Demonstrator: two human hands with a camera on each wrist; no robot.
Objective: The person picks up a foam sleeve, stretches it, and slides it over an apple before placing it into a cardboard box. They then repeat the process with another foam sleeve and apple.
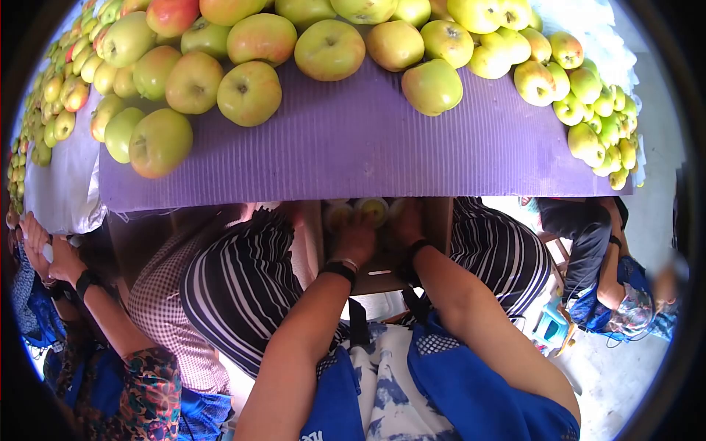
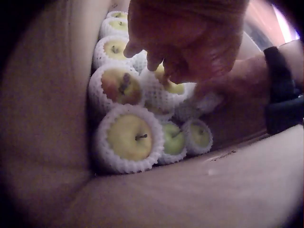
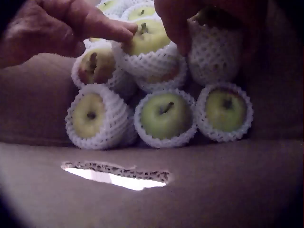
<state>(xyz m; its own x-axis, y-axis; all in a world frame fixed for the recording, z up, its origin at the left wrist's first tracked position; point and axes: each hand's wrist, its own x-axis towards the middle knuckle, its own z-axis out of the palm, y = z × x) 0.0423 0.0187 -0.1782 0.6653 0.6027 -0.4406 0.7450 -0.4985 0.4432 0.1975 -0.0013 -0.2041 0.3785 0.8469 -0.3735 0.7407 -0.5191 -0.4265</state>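
Note:
Inside a cardboard box, apples in white foam nets sit close together. My left hand (image 1: 355,241) (image 2: 187,35) reaches in from above; in the right wrist view its extended finger touches a yellow-green netted apple (image 3: 147,40). Beside it, my right hand (image 1: 406,224) (image 3: 209,16) grips another netted apple (image 3: 216,54) from above, its fingers on both sides. Nearer the box wall are a green apple (image 3: 166,114) and two yellowish ones, all in nets with their tops showing. The palms' undersides are partly hidden.
The box wall (image 3: 42,180) has a slot cut in it. A purple board (image 1: 331,147) overhangs the box, bearing many loose apples (image 1: 329,50). Other people sit to the left and right, one with forearms (image 1: 110,309) near the board's left side.

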